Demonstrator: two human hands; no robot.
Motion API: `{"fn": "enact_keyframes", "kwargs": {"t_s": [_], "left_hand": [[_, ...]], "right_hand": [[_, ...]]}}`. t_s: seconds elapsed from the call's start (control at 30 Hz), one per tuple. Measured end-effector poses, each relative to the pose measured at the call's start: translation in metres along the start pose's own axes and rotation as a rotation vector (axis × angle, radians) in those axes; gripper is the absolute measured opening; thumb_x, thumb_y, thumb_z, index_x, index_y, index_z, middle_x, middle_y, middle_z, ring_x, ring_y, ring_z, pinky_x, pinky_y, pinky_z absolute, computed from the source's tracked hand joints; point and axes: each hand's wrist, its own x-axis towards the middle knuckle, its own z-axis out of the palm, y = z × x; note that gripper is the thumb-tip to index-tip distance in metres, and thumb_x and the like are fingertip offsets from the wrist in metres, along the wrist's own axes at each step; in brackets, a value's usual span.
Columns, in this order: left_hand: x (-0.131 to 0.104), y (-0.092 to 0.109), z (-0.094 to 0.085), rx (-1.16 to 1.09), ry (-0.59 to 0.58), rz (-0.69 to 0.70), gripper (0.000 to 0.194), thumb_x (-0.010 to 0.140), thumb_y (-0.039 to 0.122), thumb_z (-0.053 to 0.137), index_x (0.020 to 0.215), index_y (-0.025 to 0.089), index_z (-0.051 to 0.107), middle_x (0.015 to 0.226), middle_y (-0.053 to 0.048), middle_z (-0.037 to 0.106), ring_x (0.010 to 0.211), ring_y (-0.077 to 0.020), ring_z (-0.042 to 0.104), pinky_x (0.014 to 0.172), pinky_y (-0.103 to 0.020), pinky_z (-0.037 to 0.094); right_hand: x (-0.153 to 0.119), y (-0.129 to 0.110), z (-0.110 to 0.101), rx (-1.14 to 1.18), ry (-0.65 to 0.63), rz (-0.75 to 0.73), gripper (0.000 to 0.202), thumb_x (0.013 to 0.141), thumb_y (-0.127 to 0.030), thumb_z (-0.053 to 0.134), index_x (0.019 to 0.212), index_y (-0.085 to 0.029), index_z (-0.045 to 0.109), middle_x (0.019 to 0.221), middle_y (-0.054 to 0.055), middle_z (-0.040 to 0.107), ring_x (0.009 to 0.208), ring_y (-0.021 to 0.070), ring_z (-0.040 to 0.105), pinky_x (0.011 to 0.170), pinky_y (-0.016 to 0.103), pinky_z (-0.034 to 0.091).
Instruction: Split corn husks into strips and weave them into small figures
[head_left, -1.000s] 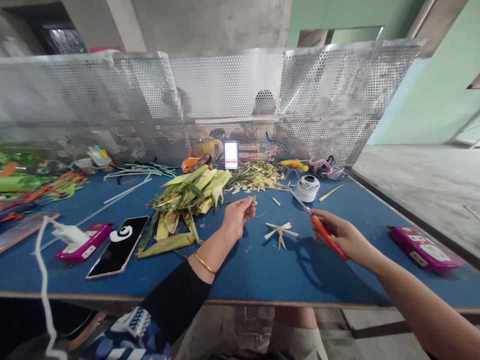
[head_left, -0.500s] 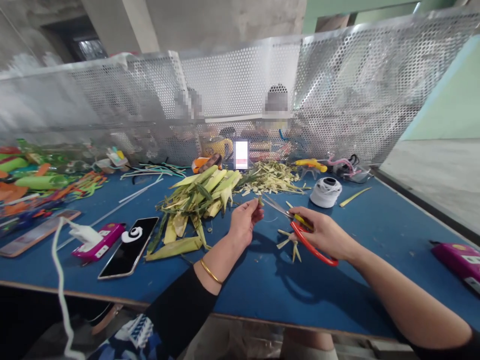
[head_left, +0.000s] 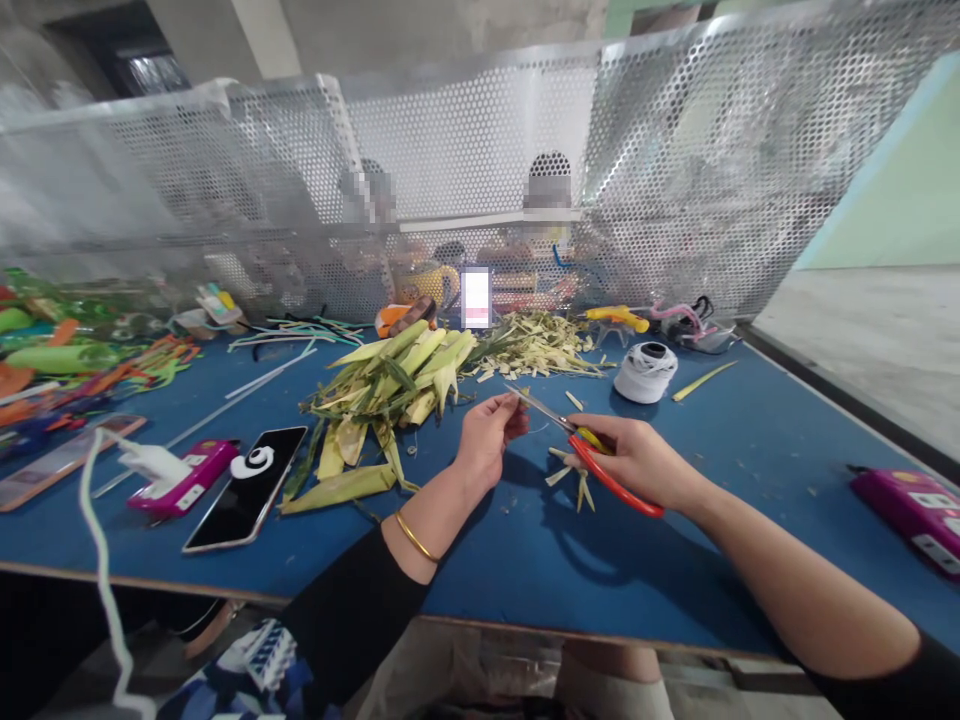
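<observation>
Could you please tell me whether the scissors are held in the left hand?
No, the right hand holds the red-handled scissors.

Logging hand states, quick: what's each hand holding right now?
Left hand: closed, pinching a small greenish piece.
Right hand: closed around the red-handled scissors.

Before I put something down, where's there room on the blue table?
Bare table lies between the white roll and rightmost purple pack, and between the left hand and front edge. Husks and shredded strips crowd the middle back.
</observation>
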Motion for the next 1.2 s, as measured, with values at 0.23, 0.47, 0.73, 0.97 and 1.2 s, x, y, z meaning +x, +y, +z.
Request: {"fn": "enact_keyframes", "kwargs": {"t_s": [0.23, 0.47, 0.73, 0.97, 1.2], "left_hand": [[-0.001, 0.002, 0.001, -0.007, 0.011, -0.019, 0.017, 0.066, 0.023, 0.08, 0.068, 0.012, 0.068, 0.065, -0.002, 0.066, 0.055, -0.0093, 0.058, 0.058, -0.024, 0.05], [-0.002, 0.004, 0.003, -0.012, 0.016, -0.039, 0.009, 0.076, 0.017, 0.072, 0.07, 0.012, 0.068, 0.065, -0.002, 0.066, 0.055, -0.0097, 0.061, 0.061, -0.024, 0.053], [-0.006, 0.013, 0.005, 0.055, -0.033, -0.071, 0.011, 0.078, 0.021, 0.071, 0.075, 0.013, 0.063, 0.079, -0.006, 0.073, 0.064, -0.0142, 0.069, 0.057, -0.022, 0.052], [-0.006, 0.016, 0.003, 0.157, -0.025, 0.014, 0.014, 0.073, 0.022, 0.072, 0.082, 0.015, 0.063, 0.072, -0.003, 0.072, 0.058, -0.0136, 0.068, 0.059, -0.025, 0.053], [-0.003, 0.019, -0.002, 0.33, -0.127, 0.126, 0.01, 0.067, 0.022, 0.072, 0.073, 0.015, 0.071, 0.068, -0.002, 0.071, 0.06, -0.0128, 0.065, 0.069, -0.028, 0.053]], "right_hand": [[0.001, 0.006, 0.003, 0.014, -0.031, -0.017, 0.054, 0.08, -0.054, 0.063, 0.117, -0.016, 0.068, 0.091, 0.004, 0.073, 0.079, 0.021, 0.063, 0.07, 0.028, 0.051], [0.0, 0.0, 0.003, 0.034, -0.014, -0.016, 0.053, 0.079, -0.057, 0.063, 0.109, -0.015, 0.07, 0.083, 0.003, 0.069, 0.075, 0.019, 0.059, 0.064, 0.025, 0.047], [0.0, 0.005, 0.002, 0.065, 0.081, 0.066, 0.062, 0.076, -0.062, 0.063, 0.116, -0.014, 0.067, 0.075, 0.002, 0.064, 0.065, 0.0161, 0.053, 0.061, 0.027, 0.046], [-0.001, 0.007, -0.01, -0.018, -0.032, 0.036, 0.068, 0.074, -0.056, 0.066, 0.13, -0.017, 0.059, 0.102, 0.008, 0.07, 0.084, 0.0223, 0.064, 0.072, 0.031, 0.052], [-0.002, 0.01, -0.022, -0.175, -0.006, -0.024, 0.062, 0.075, -0.053, 0.067, 0.127, -0.019, 0.063, 0.098, 0.007, 0.071, 0.076, 0.02, 0.063, 0.067, 0.029, 0.05]]}}
